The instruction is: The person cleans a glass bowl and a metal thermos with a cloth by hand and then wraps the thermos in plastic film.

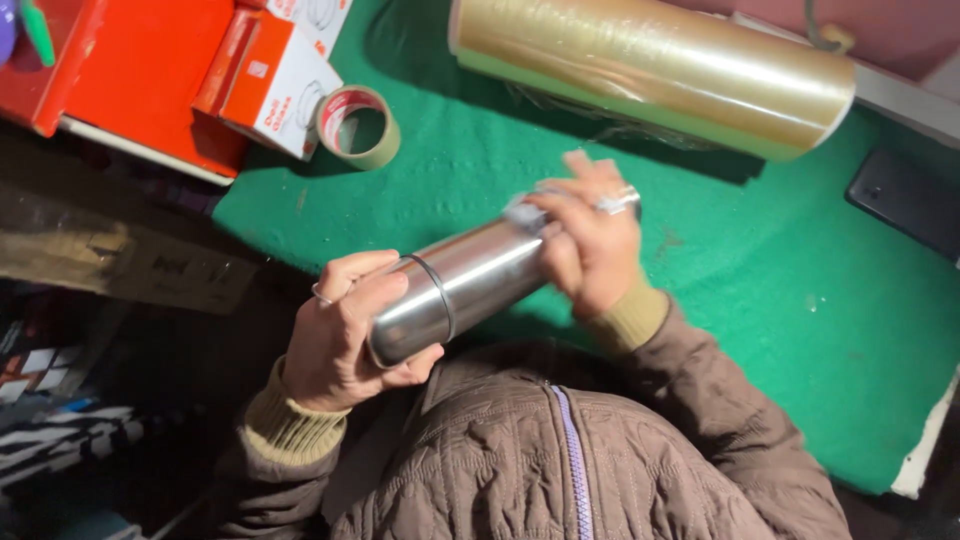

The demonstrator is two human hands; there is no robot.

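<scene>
A shiny steel flask [470, 285] lies tilted between my two hands, just above the near edge of a green table [780, 300]. My left hand [345, 335] grips its base end, closest to my body. My right hand [590, 245], with a ring on one finger, closes over the top end, where a small pale scrap shows under the fingers. I wear a brown quilted jacket with tan cuffs.
A large roll of clear film [650, 75] lies across the far side of the table. A tape roll [358, 125] sits beside red and white boxes [270, 75] at the far left. A dark phone [905, 200] rests at the right.
</scene>
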